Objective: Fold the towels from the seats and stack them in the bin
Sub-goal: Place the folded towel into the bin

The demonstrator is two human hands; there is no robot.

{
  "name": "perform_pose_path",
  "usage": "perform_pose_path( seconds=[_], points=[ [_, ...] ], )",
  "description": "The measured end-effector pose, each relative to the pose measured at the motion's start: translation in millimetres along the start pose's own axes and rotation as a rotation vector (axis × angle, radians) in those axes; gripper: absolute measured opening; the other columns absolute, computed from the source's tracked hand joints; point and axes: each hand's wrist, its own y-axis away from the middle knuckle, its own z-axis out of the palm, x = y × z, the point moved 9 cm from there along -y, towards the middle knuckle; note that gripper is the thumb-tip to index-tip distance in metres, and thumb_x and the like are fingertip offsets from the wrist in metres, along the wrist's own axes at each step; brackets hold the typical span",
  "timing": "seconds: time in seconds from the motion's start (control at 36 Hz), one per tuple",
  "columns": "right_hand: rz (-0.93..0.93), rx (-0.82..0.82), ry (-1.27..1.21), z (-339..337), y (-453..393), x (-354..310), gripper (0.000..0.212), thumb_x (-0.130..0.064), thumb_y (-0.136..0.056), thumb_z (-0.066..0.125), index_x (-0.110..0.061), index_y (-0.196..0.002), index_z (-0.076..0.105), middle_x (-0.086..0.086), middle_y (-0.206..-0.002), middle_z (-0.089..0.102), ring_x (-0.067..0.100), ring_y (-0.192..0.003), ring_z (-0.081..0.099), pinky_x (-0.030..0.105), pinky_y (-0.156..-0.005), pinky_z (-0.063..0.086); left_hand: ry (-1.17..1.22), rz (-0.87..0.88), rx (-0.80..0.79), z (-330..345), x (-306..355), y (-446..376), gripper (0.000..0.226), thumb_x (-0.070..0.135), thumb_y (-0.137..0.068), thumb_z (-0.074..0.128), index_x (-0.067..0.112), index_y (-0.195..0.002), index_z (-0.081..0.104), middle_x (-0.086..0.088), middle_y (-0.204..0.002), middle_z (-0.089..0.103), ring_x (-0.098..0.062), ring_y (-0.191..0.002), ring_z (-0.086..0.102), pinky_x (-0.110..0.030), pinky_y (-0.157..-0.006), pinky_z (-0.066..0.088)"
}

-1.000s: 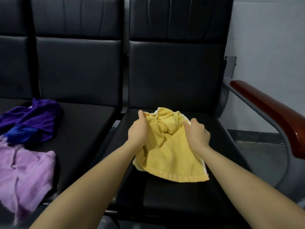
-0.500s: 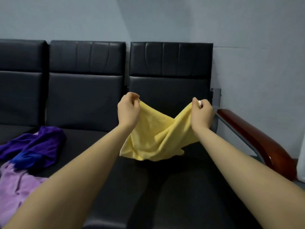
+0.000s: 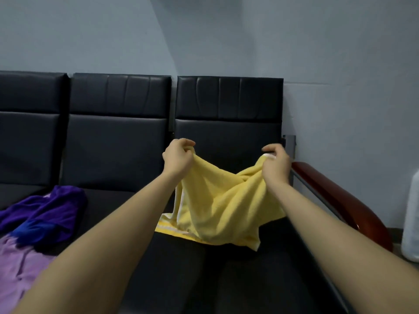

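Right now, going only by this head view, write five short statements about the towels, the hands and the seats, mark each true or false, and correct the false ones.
1. Both hands hold the yellow towel. True: the left hand and the right hand each grip an upper edge.
2. The yellow towel is folded flat on the seat. False: it hangs unfolded between the hands, sagging in the middle.
3. A dark purple towel lies on a seat to the left. True.
4. The lilac towel lies in the bin. False: it lies crumpled on the seats; no bin shows.
5. The wooden armrest is at the left. False: it is at the right end.
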Motion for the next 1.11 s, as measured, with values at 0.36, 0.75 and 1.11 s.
perform_pose_path(
  seconds=[0.36,0.75,1.11],
  points=[
    [0.251,-0.416,0.416,50,54,106,0.027,-0.019,-0.092,0.051,-0.002,-0.078,0.066,0.005,-0.078,0.06,0.018,-0.076,0.055,0.031,-0.068,0.048,-0.349,-0.171,-0.213,43,-89,58,0.027,0.015,-0.089,0.045,0.012,-0.094,0.071,-0.002,-0.11,0.059,-0.024,-0.102,0.054,-0.04,-0.097,0.041],
    [0.397,-0.382,0.833,41,74,167,0.04,-0.051,-0.094,0.048,-0.012,-0.089,0.056,0.003,-0.088,0.058,0.02,-0.084,0.05,0.046,-0.098,0.036,-0.55,-0.271,-0.23,53,-118,88,0.011,0.0,-0.094,0.039,0.005,-0.1,0.046,-0.014,-0.115,0.053,-0.033,-0.104,0.05,-0.038,-0.094,0.036],
    [0.048,-0.316,0.921,58,73,122,0.048,-0.016,-0.098,0.047,-0.008,-0.142,0.029,0.008,-0.113,0.062,0.024,-0.101,0.06,0.043,-0.099,0.041,-0.673,0.002,-0.115,38,-97,74,0.018,0.003,-0.096,0.033,0.011,-0.106,0.045,-0.004,-0.082,0.06,-0.023,-0.07,0.052,-0.032,-0.067,0.035]
  ],
)
